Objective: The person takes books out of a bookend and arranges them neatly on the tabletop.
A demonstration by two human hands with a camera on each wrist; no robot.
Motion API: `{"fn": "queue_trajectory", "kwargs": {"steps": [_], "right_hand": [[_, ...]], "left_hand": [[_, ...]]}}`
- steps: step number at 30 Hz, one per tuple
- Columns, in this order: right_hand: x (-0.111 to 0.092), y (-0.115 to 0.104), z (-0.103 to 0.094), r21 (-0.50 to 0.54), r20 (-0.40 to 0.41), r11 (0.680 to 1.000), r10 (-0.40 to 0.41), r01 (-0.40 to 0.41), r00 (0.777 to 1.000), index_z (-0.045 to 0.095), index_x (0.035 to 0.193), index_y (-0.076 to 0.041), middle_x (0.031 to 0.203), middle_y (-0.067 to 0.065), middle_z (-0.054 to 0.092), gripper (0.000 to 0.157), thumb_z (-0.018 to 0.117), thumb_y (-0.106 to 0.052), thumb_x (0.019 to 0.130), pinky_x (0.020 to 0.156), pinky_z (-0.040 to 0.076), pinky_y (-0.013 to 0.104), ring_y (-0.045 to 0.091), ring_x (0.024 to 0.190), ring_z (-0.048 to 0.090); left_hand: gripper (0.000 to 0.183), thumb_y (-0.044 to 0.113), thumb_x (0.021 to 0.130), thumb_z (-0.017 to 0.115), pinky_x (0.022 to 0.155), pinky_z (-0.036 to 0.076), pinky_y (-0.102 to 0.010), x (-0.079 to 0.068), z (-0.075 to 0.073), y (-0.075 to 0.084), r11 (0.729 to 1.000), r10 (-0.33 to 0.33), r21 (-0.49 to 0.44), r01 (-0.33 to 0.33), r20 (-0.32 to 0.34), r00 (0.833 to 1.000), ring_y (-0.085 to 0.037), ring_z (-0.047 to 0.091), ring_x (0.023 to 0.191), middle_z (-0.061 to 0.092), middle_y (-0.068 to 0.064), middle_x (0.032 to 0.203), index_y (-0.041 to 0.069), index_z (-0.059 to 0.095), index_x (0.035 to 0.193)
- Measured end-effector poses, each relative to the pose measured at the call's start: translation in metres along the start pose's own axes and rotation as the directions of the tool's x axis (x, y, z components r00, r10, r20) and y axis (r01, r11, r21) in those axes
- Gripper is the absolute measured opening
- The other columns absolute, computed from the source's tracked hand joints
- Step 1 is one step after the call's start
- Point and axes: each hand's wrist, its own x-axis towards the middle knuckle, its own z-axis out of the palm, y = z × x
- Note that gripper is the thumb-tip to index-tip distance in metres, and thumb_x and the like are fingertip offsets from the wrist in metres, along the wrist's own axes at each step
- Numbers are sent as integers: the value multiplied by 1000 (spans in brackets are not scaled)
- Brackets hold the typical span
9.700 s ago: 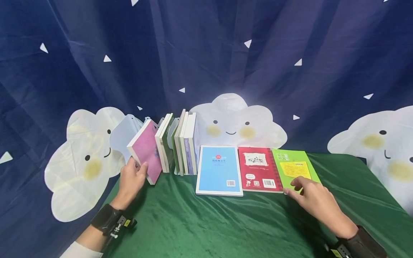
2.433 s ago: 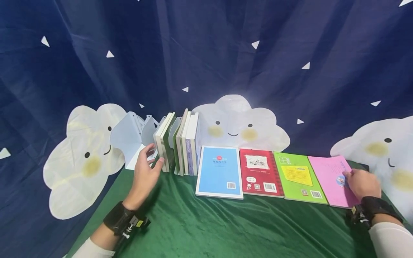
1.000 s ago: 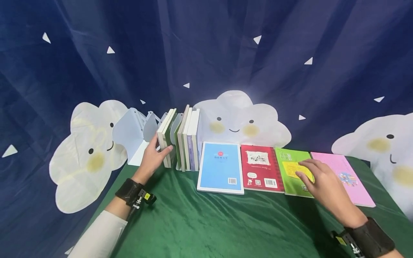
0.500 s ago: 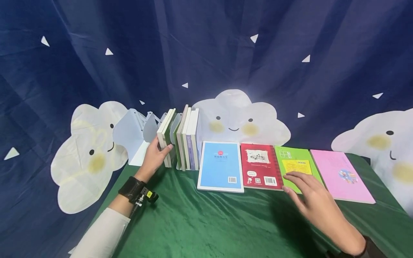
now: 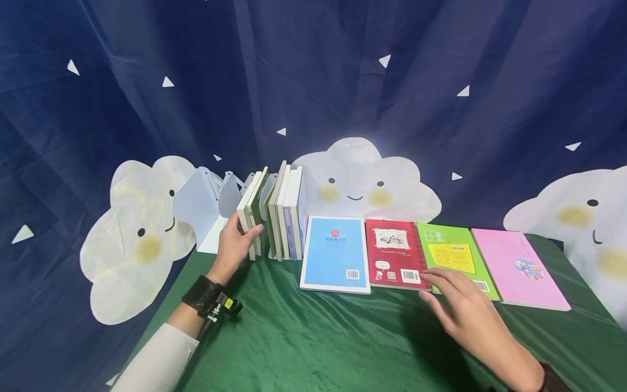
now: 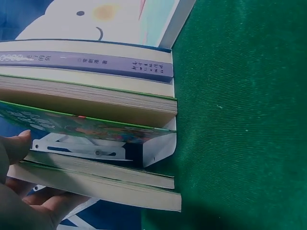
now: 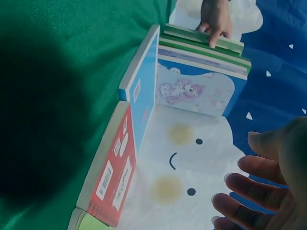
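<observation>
In the head view my left hand grips a pair of upright books at the left end of the row. The left wrist view shows the thumb on one side of these pale-edged books and the fingers on the other. More upright books, one with a purple spine, stand just to the right. My right hand, fingers spread and holding nothing, hovers near the lower edges of the red book and the green book, both lying flat.
A blue book lies left of the red one, a pink book right of the green one. White bookend dividers stand at the left. A cloud-printed dark blue curtain hangs behind the green cloth.
Earlier the pink book stood at the row's left; now it lies flat at the far right. My left hand has since taken hold of two upright books. The right hand moved left from the pink book.
</observation>
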Motion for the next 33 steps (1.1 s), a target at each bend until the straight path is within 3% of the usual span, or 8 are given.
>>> {"fn": "queue_trajectory", "kwargs": {"steps": [8,17,19,21,25,28,31,33], "right_hand": [[0,-2,6,11,-31,999,-52,52,998,74,121,-10,120,5,73,42,72,-44,97,92,47,31,24,109,66],[-3,-5,8,16,-1,999,-45,45,999,73,123,-11,121,4,72,44,75,-44,94,96,48,40,24,110,67],[-4,-6,8,19,0,999,-39,39,999,72,123,-12,121,4,72,44,76,-43,93,103,48,35,24,110,67],[-5,-6,8,31,-1,999,-36,36,999,72,124,-12,121,4,72,43,76,-43,93,114,41,21,24,109,67],[-6,-8,9,52,1,998,-28,28,1000,71,125,-13,122,5,72,43,78,-40,92,119,7,-2,25,110,66],[-8,-10,8,38,11,999,-15,14,1000,71,125,-14,122,4,72,44,82,-35,88,122,25,7,24,111,66],[-8,-12,8,24,22,1000,-4,3,1000,71,125,-14,123,4,72,46,85,-31,84,112,49,34,23,111,66],[-8,-13,7,21,26,1000,-3,3,1000,71,125,-13,123,5,71,47,86,-29,84,101,53,50,24,111,66]], "left_hand": [[44,16,101,68,95,61,-52,-14,-11,2,997,4,73,-3,-17,1000,-38,70,115,69,-24,127,3,53,140],[36,10,101,64,91,62,-54,-34,-24,10,993,-18,116,24,-51,999,-42,72,107,70,-29,123,-3,57,133],[34,10,101,64,89,61,-52,-40,-27,11,991,-12,134,19,-52,999,-40,72,105,71,-28,120,-3,57,132],[34,10,101,64,89,60,-52,-45,-30,13,989,-4,147,10,-44,999,-39,71,104,71,-27,120,-3,57,132],[37,10,102,63,91,59,-54,-54,-37,18,985,3,174,3,-39,999,-40,70,107,70,-28,123,-3,54,135],[38,12,102,63,89,59,-55,-63,-42,24,981,1,196,8,-47,999,-41,71,105,70,-28,122,-2,54,136],[38,12,102,63,84,59,-52,-72,-47,31,975,17,224,-3,-60,998,-40,72,101,72,-29,120,-1,53,136],[38,12,102,64,81,59,-51,-78,-50,36,970,30,243,-12,-70,997,-40,73,100,72,-29,119,-1,53,135]]}}
